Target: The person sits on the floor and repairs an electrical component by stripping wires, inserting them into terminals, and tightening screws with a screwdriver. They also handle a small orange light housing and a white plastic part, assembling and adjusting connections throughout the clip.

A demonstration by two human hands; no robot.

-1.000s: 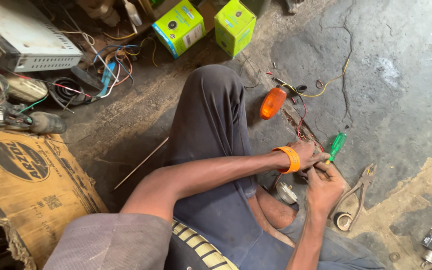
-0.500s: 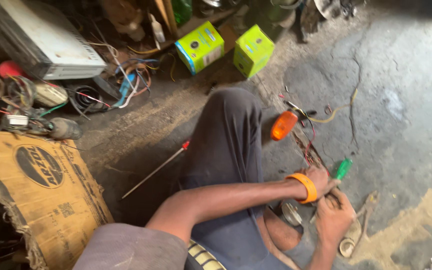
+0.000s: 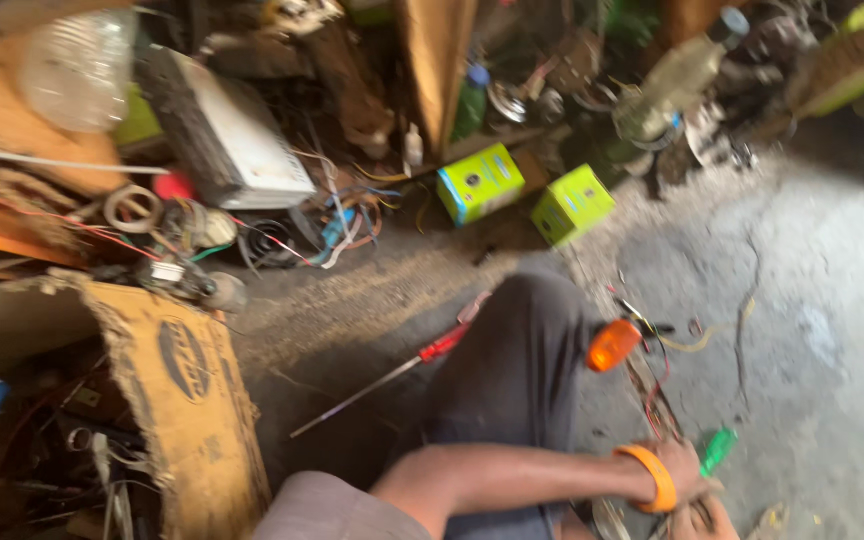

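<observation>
My left hand (image 3: pixel 687 472), with an orange band at the wrist, reaches across my dark-trousered knee (image 3: pixel 517 370) and is curled around a bundle of thin wires (image 3: pixel 657 405) on the concrete floor. A green-handled tool (image 3: pixel 719 448) lies just past its knuckles. Only the top of my right hand (image 3: pixel 704 522) shows at the bottom edge, touching the left hand; its grip is hidden. An orange lamp (image 3: pixel 613 345) sits at the far end of the wires, beside my knee. The view is blurred.
A red-handled screwdriver (image 3: pixel 439 348) lies left of my knee. Two green boxes (image 3: pixel 480 182) (image 3: pixel 573 204) stand farther off. A torn cardboard box (image 3: pixel 187 400) of parts is at the left. A white flat device (image 3: pixel 242 150) and tangled cables (image 3: pixel 282 240) lie behind it.
The camera has tilted up and away, so my hands have slid to the bottom edge and more clutter shows at the top. The hands stay together at the wires.
</observation>
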